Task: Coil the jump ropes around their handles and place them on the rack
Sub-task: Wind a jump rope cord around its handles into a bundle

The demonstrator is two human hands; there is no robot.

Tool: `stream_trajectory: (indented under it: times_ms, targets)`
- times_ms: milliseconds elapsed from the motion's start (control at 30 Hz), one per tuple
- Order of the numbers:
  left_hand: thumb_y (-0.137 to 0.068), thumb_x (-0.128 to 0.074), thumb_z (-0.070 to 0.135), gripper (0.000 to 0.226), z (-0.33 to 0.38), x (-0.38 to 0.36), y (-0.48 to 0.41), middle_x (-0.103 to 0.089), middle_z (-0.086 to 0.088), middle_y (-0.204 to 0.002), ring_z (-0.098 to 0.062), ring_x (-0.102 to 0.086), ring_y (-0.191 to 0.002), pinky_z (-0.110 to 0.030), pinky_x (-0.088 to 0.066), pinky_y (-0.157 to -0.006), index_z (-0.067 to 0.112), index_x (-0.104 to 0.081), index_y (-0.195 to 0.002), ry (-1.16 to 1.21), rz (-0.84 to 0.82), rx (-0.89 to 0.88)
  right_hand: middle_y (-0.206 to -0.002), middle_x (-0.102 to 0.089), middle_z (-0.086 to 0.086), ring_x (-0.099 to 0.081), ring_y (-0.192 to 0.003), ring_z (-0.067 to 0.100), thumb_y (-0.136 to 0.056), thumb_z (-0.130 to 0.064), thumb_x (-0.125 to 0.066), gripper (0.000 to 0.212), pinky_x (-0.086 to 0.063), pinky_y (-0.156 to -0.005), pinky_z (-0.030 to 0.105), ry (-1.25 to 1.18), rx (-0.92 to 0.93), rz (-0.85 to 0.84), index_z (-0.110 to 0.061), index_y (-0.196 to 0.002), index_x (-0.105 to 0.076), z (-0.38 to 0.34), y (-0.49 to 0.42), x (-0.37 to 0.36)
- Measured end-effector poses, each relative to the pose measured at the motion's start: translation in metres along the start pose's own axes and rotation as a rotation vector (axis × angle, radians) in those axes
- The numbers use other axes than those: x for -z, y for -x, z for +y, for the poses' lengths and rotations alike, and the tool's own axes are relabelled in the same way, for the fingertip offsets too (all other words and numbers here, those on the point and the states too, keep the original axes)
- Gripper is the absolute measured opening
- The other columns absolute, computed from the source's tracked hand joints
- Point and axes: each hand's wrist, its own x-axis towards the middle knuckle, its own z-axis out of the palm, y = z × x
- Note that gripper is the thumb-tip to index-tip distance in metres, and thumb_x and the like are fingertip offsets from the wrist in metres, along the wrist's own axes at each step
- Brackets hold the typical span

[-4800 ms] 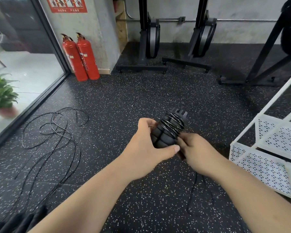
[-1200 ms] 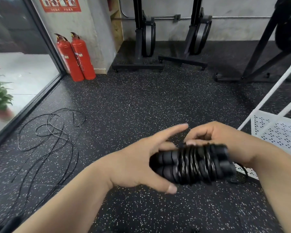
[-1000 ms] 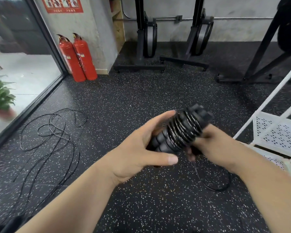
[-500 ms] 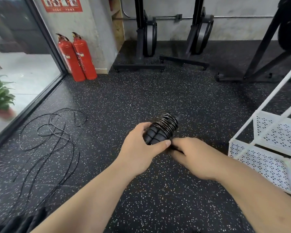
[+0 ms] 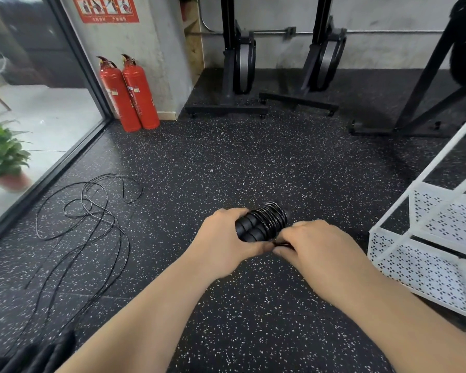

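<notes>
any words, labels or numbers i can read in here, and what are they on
red sign on the wall: pictograms over a line of characters, too small to read.
left fire extinguisher: small white label, blurred.
right fire extinguisher: small white label, blurred.
coiled jump rope and white rack: no print shows.
Nothing here is sharp enough to quote.

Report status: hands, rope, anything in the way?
Left hand grips coiled jump rope; right hand pinches its tail. Loose ropes lie on floor, left. Nothing between hands and rack.
</notes>
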Motion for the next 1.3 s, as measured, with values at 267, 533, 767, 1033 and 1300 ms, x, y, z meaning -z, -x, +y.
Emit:
stream_trajectory:
  times_ms: [267,533,767,1033,1300]
  targets:
    - [-0.083,-0.086,0.054,0.038,-0.010,0.003,-0.003,-0.069,0.004,-0.075,-0.012,-0.054,-0.058,-0.032,-0.045,-0.061,0.024,-0.075,-0.103,0.167,-0.232,0.138,-0.086,-0.058,-0.014,-0.060,-0.078,0.007,-0.106,-0.058,-0.045,0.036,-0.055,-0.069,0.033,-0.023,0.033,0.069,-0.032,-0.091,-0.065,-0.004,0.003,0.006]
    - [-0.091,-0.084,0.041,0.022,-0.013,0.003,-0.008,-0.080,0.001,-0.098,-0.008,-0.062,-0.066,-0.028,-0.049,-0.065,0.032,-0.072,-0.106,0.328,-0.040,0.205,-0.087,-0.054,-0.014,-0.058,-0.079,0.010,-0.110,-0.051,-0.042,0.032,-0.048,-0.066,0.030,0.012,0.096,0.101,-0.032,-0.101,-0.067,-0.010,-0.003,0.005]
    - [-0.086,-0.089,0.037,0.030,0.000,0.004,0.001,-0.072,0.016,-0.081,-0.002,-0.061,-0.068,-0.023,-0.051,-0.065,0.031,-0.075,-0.112,0.183,-0.289,0.057,-0.069,-0.062,-0.022,-0.059,-0.064,-0.002,-0.084,-0.050,-0.082,0.014,-0.049,-0.061,0.024,-0.318,0.036,0.215,-0.037,-0.086,-0.076,0.015,0.001,0.017]
    - [-0.078,-0.094,0.044,0.068,0.024,0.000,0.017,-0.054,0.014,-0.111,-0.011,-0.056,-0.104,-0.033,-0.049,-0.096,0.030,-0.059,-0.134,-0.250,-0.231,-0.282,-0.067,-0.071,-0.018,-0.064,-0.060,0.003,-0.068,-0.042,-0.098,0.026,-0.053,-0.061,0.028,-0.611,-0.108,0.077,-0.040,-0.081,-0.075,0.018,-0.005,0.020]
    - [-0.069,-0.097,0.054,0.113,0.025,0.017,0.025,-0.059,0.026,-0.119,0.018,-0.056,-0.105,0.003,-0.034,-0.088,0.056,-0.025,-0.157,-0.063,-0.208,-0.295,-0.086,-0.071,-0.019,-0.065,-0.083,0.002,-0.074,-0.047,-0.093,0.037,-0.048,-0.077,0.030,-0.649,-0.053,0.175,-0.050,-0.102,-0.070,0.019,-0.004,0.021]
